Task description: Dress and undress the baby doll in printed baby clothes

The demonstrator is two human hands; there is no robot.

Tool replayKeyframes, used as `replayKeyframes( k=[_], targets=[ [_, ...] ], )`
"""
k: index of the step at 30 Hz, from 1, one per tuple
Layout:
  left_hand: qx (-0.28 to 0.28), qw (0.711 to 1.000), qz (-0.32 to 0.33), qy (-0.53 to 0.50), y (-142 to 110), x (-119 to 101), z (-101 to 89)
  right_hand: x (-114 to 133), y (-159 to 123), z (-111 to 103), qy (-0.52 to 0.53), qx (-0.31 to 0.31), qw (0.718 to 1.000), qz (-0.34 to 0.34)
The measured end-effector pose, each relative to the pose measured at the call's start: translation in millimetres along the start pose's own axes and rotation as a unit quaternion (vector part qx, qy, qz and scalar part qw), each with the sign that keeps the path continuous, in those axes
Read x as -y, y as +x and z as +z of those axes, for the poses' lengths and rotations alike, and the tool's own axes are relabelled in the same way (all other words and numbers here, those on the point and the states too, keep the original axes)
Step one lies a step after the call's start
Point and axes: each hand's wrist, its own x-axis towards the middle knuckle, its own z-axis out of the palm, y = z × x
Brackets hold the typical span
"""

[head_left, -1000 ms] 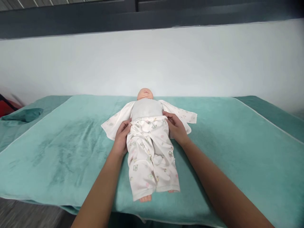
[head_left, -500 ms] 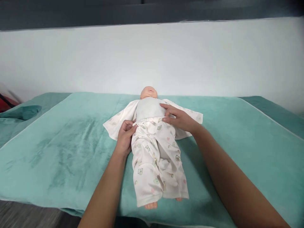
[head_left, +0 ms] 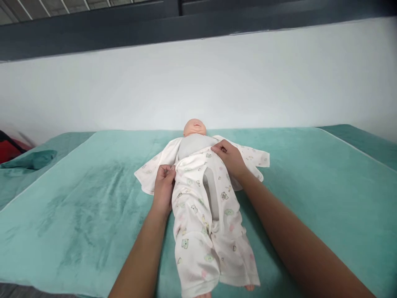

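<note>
A baby doll lies on its back, head toward the wall, its grey cloth belly bare between the sides of an open white printed top. White baby pants with small animal prints cover its legs, and a gap at the crotch shows grey cloth. My left hand pinches the waistband at the doll's hip on the left. With thumb and fingers closed, my right hand grips the waistband at the upper right of the belly. Toes peek out below the cuffs.
A green plush cover spreads under the doll on both sides. Behind it stands a white wall with a dark ledge above. A red and black item sits at the far left edge.
My right hand has closed from spread fingers onto the waistband, which now sits higher on the belly at the right. The crotch gap shows wider. The camera view has tilted up.
</note>
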Motion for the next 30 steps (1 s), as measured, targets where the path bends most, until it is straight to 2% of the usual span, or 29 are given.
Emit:
replayKeyframes(
  k=[4,7,14,18,20,22,25,28,30],
  targets=[
    [-0.06,0.987,0.045,0.143,22,-7,5.8,-6,-7,1,0.073,0.008,0.996,-0.045],
    [-0.046,0.968,0.107,0.223,37,-9,7.9,-4,-7,-4,0.098,0.065,0.992,-0.053],
    [0.064,0.97,0.162,0.173,44,-12,0.8,1,2,-21,0.112,0.209,0.971,-0.016],
    [0.183,0.94,0.18,0.225,52,-37,-5.3,1,6,-22,0.125,0.215,0.968,-0.017],
    [0.216,0.917,0.172,0.289,59,-50,-4.3,3,6,-20,0.119,0.205,0.971,-0.02],
    [0.188,0.903,0.157,0.353,67,-57,0.7,7,5,-18,0.097,0.193,0.976,-0.011],
    [0.101,0.894,0.17,0.402,79,-53,12.9,10,5,-13,0.066,0.157,0.985,-0.003],
    [0.038,0.898,0.188,0.397,87,-39,24.5,8,7,-6,0.05,0.095,0.994,-0.003],
    [0.02,0.906,0.186,0.38,88,-31,29.4,2,10,-1,0.026,0.047,0.998,0.015]
  ],
)
